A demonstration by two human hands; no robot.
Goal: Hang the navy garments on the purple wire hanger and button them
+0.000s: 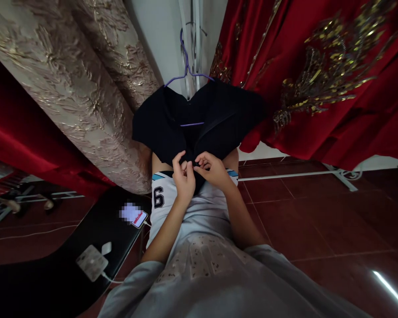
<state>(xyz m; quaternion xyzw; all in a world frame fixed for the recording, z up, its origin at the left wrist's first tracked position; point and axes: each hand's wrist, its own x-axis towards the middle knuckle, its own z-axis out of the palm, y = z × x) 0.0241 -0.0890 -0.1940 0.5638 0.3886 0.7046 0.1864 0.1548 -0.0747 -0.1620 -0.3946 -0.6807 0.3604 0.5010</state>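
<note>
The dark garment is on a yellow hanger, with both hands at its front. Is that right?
Not quite: the head view shows the hanger is purple, not yellow. The dark garment is on it, with left hand and right hand at its front.

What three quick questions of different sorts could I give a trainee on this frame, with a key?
1. Multiple choice: What colour is the hanger inside the dark garment?
A) yellow
B) purple
C) green
2. True or false: The phone lies on the black surface on the person's left.
3. Open: Where are the left hand and the right hand?

Key:
1. B
2. True
3. Close together at the lower front of the dark garment
</note>
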